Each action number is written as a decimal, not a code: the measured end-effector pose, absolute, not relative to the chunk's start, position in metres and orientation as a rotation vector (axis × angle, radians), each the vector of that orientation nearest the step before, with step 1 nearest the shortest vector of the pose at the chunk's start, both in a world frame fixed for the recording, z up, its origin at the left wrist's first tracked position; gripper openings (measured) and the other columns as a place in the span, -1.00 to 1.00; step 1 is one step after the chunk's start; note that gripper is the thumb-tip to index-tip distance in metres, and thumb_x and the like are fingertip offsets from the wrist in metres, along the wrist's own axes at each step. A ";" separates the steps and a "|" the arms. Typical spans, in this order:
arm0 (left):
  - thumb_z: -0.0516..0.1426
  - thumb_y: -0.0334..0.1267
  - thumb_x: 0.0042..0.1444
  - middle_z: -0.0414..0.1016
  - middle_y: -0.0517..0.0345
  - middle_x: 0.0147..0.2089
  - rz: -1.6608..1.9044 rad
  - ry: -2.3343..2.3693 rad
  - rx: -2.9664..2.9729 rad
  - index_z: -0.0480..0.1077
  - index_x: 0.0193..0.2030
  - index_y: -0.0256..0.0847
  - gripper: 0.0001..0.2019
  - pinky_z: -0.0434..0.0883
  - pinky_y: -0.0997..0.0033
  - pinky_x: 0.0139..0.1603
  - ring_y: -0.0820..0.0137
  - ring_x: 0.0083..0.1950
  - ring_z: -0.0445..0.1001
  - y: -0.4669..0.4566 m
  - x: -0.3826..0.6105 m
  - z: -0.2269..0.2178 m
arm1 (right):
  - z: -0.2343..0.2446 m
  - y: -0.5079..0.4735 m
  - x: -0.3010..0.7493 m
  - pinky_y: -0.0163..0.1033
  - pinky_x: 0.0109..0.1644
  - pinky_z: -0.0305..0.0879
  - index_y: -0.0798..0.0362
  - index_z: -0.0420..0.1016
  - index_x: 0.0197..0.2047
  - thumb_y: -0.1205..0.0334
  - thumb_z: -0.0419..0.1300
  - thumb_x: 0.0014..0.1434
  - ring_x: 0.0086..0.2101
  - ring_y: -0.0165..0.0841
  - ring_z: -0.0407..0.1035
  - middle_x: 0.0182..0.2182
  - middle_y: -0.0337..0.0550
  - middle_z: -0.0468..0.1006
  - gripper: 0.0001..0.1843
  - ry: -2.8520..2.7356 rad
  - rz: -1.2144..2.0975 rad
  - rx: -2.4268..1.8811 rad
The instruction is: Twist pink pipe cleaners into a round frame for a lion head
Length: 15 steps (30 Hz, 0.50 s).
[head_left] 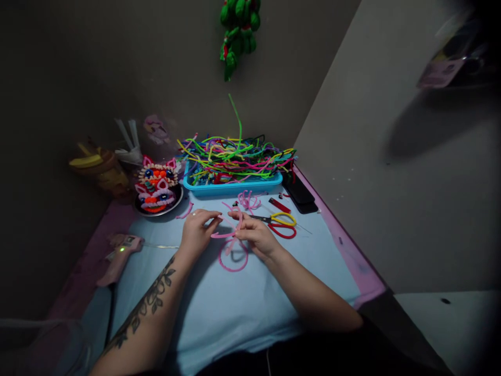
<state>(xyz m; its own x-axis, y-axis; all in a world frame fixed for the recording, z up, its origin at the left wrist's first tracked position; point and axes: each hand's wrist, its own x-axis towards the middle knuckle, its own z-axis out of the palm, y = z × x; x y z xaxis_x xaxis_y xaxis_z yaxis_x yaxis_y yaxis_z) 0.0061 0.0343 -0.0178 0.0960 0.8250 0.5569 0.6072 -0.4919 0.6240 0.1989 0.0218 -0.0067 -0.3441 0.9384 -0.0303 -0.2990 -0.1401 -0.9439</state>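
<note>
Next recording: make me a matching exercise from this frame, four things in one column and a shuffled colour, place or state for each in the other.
1. Glue gun
2. Scissors
3. Tray
4. Pink stems

A. Blue, heaped with colourful stems
B. Held by the left hand and right hand
C. Showing a green light
D. Yellow and red handles

Pairs: 1-C, 2-D, 3-A, 4-B

Light dim; left side darkest. Back wall [176, 62] plain grey-brown, meets paler right wall [376, 219] at corner. Right wall: broad soft shadow [415, 125], few pale specks [338, 198]. Tabletop [354, 261] in corner; pink border [370, 292], light-blue cloth [313, 266]. Lower right: whitish surface [462, 329], dark oval spot [445, 301].
</note>
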 end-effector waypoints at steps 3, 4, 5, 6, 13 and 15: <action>0.18 -0.24 0.12 0.65 0.06 -0.26 1.367 1.418 2.088 0.57 -0.25 -0.13 -0.87 0.43 0.27 -0.16 0.29 -0.23 0.56 0.034 0.008 -0.021 | -0.006 0.021 0.199 -0.01 0.17 0.22 0.00 0.54 -0.65 0.08 0.48 -0.23 0.23 -0.05 0.13 0.07 -0.07 0.45 -0.75 -1.183 1.665 -0.839; 0.18 -0.24 0.12 0.65 0.06 -0.26 1.364 1.417 2.064 0.57 -0.25 -0.13 -0.87 0.44 0.27 -0.15 0.28 -0.22 0.57 0.034 0.008 -0.022 | -0.005 0.020 0.199 -0.01 0.18 0.21 0.00 0.53 -0.66 0.08 0.48 -0.23 0.24 -0.05 0.12 0.08 -0.07 0.45 -0.74 -1.193 1.672 -0.839; 0.18 -0.24 0.12 0.65 0.07 -0.25 1.363 1.417 2.039 0.57 -0.25 -0.13 -0.87 0.45 0.27 -0.14 0.28 -0.22 0.58 0.035 0.007 -0.022 | -0.005 0.020 0.199 -0.01 0.19 0.19 0.00 0.53 -0.66 0.07 0.48 -0.23 0.25 -0.05 0.11 0.08 -0.08 0.45 -0.73 -1.201 1.677 -0.837; 0.18 -0.24 0.12 0.65 0.06 -0.26 1.367 1.415 2.011 0.57 -0.26 -0.13 -0.86 0.46 0.28 -0.14 0.28 -0.22 0.58 0.036 0.007 -0.023 | -0.005 0.020 0.199 -0.01 0.21 0.17 0.00 0.52 -0.67 0.07 0.49 -0.24 0.25 -0.05 0.10 0.07 -0.08 0.45 -0.72 -1.207 1.680 -0.832; 0.19 -0.22 0.07 0.66 0.07 -0.30 1.388 1.419 1.853 0.60 -0.32 -0.15 -0.86 0.46 0.37 -0.27 0.29 -0.25 0.59 0.035 0.009 -0.016 | -0.007 0.019 0.197 -0.05 0.20 0.16 0.01 0.52 -0.65 0.12 0.48 -0.24 0.23 -0.08 0.14 0.07 -0.09 0.44 -0.76 -1.224 1.687 -0.808; 0.20 -0.22 0.07 0.67 0.07 -0.29 1.386 1.455 1.835 0.60 -0.33 -0.14 -0.86 0.45 0.37 -0.28 0.30 -0.26 0.59 0.034 0.010 -0.014 | -0.008 0.019 0.198 -0.05 0.16 0.19 0.02 0.53 -0.64 0.12 0.47 -0.22 0.20 -0.08 0.17 0.06 -0.08 0.44 -0.76 -1.194 1.657 -0.831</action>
<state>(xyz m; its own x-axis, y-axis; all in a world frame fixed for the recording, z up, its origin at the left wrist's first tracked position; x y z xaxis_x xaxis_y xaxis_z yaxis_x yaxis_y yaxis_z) 0.0096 0.0336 -0.0141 -0.0429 0.8977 0.4384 0.4814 -0.3659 0.7964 0.1976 0.0189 -0.0075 -0.3663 0.9304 -0.0146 -0.2807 -0.1254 -0.9516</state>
